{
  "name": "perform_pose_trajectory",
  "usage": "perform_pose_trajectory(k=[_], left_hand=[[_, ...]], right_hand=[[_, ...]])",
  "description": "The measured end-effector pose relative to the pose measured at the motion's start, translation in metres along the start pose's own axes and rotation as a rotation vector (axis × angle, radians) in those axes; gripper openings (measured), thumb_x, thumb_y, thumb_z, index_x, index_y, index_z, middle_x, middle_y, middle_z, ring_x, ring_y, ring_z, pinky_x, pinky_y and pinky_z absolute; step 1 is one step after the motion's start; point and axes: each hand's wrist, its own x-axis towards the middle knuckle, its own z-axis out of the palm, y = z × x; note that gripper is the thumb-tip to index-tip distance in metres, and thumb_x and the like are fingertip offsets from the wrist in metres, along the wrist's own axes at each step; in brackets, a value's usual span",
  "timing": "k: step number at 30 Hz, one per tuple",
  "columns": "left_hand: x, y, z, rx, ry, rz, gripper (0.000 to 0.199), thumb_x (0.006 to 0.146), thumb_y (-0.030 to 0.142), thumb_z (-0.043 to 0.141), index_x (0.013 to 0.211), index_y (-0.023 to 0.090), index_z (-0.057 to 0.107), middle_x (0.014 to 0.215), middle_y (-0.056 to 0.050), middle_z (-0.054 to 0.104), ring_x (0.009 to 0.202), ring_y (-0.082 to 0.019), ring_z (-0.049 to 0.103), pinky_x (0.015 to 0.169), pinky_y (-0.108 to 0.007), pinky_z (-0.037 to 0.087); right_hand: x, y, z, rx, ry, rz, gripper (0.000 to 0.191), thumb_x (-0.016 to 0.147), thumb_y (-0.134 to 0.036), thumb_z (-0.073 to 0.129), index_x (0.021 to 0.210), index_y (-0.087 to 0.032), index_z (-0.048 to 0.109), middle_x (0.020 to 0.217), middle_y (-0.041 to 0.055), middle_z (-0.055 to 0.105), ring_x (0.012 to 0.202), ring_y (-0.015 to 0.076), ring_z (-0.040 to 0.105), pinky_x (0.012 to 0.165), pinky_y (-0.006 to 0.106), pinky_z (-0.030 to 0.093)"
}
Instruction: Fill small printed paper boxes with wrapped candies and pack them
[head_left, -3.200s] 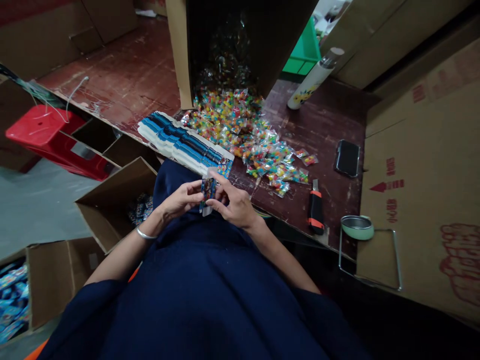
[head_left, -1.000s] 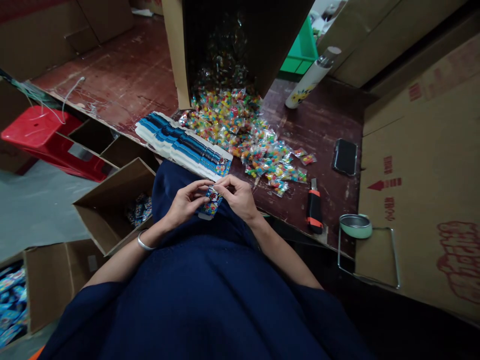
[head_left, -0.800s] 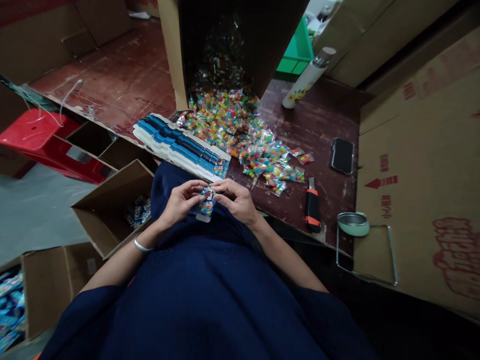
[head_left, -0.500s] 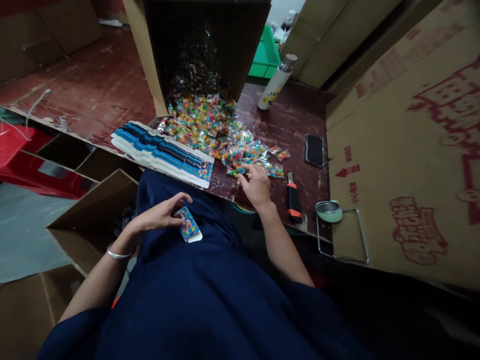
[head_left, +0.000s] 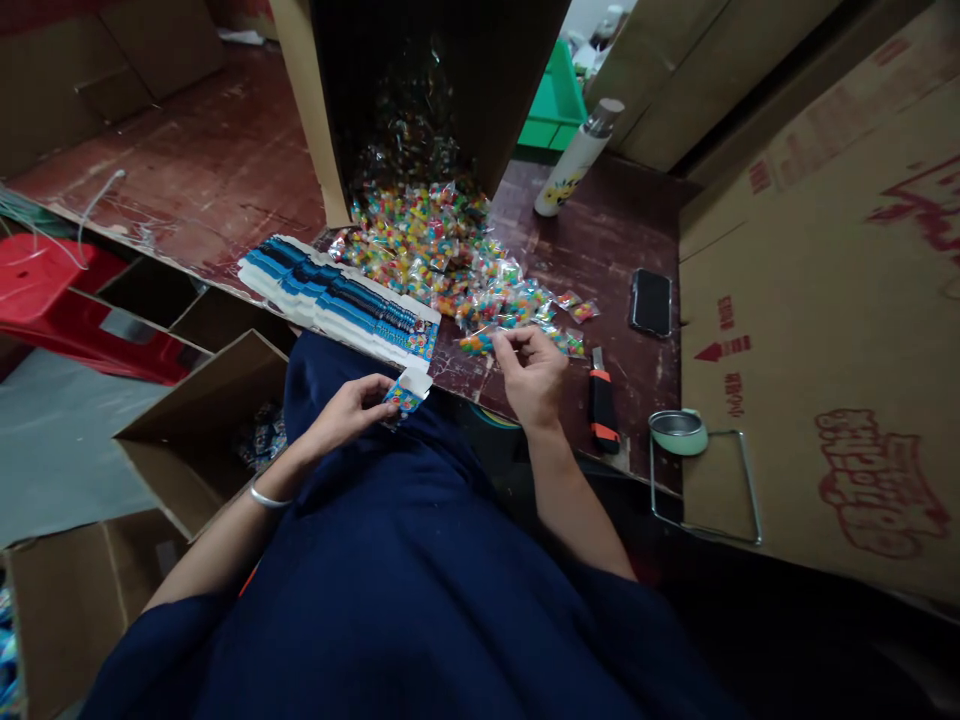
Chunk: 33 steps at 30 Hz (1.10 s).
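My left hand [head_left: 354, 412] grips a small blue printed candy box [head_left: 405, 397] over my lap, its white end flap standing up. At the table's front edge, my right hand [head_left: 534, 372] pinches a clear packet of colourful candies [head_left: 475, 343], which sticks out to the left of the fingertips. Just beyond it spreads a heap of similar candy packets [head_left: 427, 235], spilling from a large cardboard carton [head_left: 311, 110] lying on its side. A row of overlapping flat blue-and-white box blanks [head_left: 337, 300] lies along the edge, left of the right hand.
Right of my right hand lie an orange-and-black utility knife [head_left: 602, 405] with its blade out and a phone [head_left: 651, 302]. A white flask [head_left: 577, 160] stands behind. A green cup [head_left: 679, 432] hangs by a wire frame. An open carton [head_left: 202, 430] stands lower left, near a red stool [head_left: 82, 310].
My right hand has closed on a candy packet and drawn it slightly off the heap. My left hand has moved up and right, turning the box so its flap end points up.
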Motion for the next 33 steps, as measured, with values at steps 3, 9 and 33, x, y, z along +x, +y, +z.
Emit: perform_pose_trajectory(k=[3,9,33], left_hand=[[0.002,0.001,0.013,-0.101,0.026,0.012,0.037,0.078,0.039,0.084,0.102,0.015,0.070,0.092,-0.006,0.078,0.083,-0.020,0.074,0.085,-0.036,0.060],[-0.005,0.009,0.025,-0.195,0.077,0.079,0.042,0.076,0.039,0.087,0.106,0.016,0.072,0.099,-0.007,0.080,0.086,-0.022,0.076,0.086,-0.039,0.063],[-0.007,0.004,0.040,-0.326,0.193,0.197,0.061,0.074,0.039,0.089,0.116,0.024,0.048,0.094,0.003,0.059,0.068,-0.009,0.064,0.066,-0.022,0.055]], right_hand=[[-0.014,-0.031,0.004,0.125,-0.133,0.021,0.019,0.093,-0.038,0.070,0.086,-0.020,0.070,0.077,-0.0004,0.071,0.063,0.0132,0.063,0.060,0.027,0.050],[-0.025,-0.047,0.020,0.060,-0.341,-0.137,0.014,0.094,-0.032,0.070,0.083,-0.025,0.074,0.092,0.0045,0.076,0.088,0.0233,0.071,0.089,0.042,0.058],[-0.063,-0.035,0.058,0.430,-0.266,0.106,0.028,0.087,-0.049,0.078,0.097,-0.026,0.066,0.091,0.0032,0.077,0.085,0.0210,0.075,0.082,0.036,0.062]])
